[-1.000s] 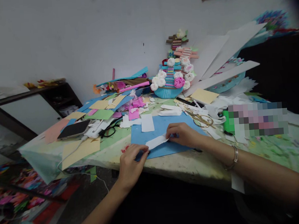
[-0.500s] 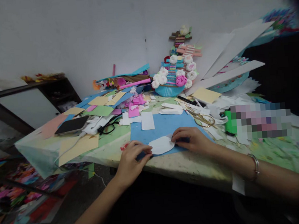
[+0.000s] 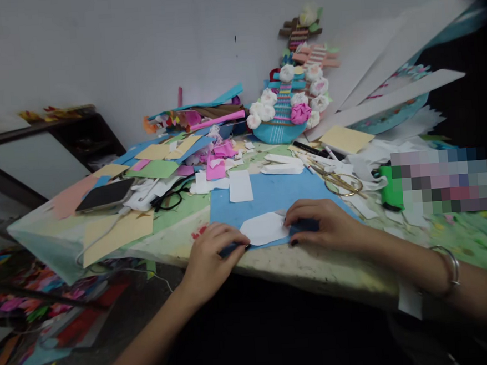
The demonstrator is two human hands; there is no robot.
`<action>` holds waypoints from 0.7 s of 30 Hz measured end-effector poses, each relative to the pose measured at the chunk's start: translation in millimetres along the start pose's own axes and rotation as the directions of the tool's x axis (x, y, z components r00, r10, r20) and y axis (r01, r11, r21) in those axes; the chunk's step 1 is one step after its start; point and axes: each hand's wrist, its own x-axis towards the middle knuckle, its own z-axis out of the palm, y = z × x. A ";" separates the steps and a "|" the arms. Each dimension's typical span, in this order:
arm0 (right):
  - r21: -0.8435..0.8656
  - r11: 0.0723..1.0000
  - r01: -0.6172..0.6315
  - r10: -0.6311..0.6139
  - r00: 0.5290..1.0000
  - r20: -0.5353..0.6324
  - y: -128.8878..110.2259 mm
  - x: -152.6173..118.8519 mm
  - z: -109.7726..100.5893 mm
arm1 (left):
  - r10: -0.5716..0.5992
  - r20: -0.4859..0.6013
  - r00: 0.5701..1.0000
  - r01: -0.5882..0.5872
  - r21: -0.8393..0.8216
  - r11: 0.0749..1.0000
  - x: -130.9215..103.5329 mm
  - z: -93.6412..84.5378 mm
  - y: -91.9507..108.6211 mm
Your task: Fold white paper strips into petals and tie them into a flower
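Note:
A cut piece of white paper (image 3: 263, 229) with rounded ends lies low over a blue sheet (image 3: 269, 194) near the table's front edge. My left hand (image 3: 213, 257) pinches its lower left corner between thumb and forefinger. At the paper's right end, my right hand (image 3: 328, 226) has thumb and forefinger parted, the forefinger touching the edge and the thumb tip just off it. A small white rectangle of paper (image 3: 240, 186) rests on the blue sheet's back left part. Gold-handled scissors (image 3: 343, 184) lie to the right of the sheet.
Left of the sheet are a dark phone (image 3: 105, 195), a white charger with a cable, and black-framed glasses (image 3: 169, 199). A blue paper instrument with white flowers (image 3: 281, 118) stands at the back. A green object (image 3: 391, 186) sits right, beside a blurred-out patch.
My right thumb has moved away from the forefinger at the paper's right end. My left hand keeps its pinch. The whole view has shifted slightly.

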 end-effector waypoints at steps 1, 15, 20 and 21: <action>-0.005 1.000 0.008 -0.008 1.000 0.006 0.2 0.0 -0.1 | 0.000 0.003 1.000 0.000 0.002 1.000 0.2 0.0 0.6; -0.051 0.995 0.088 -0.087 0.996 0.012 3.2 -1.5 1.9 | -0.061 0.022 0.998 0.061 0.030 0.998 -0.9 2.1 3.2; -0.043 0.993 0.111 -0.112 0.994 -0.006 1.7 -1.1 2.4 | -0.087 0.029 0.996 0.087 0.020 0.996 -1.5 1.0 3.4; -0.041 0.993 0.111 -0.112 0.994 -0.014 1.8 -0.8 2.9 | -0.078 0.040 0.996 0.077 0.012 0.997 -1.6 0.5 3.2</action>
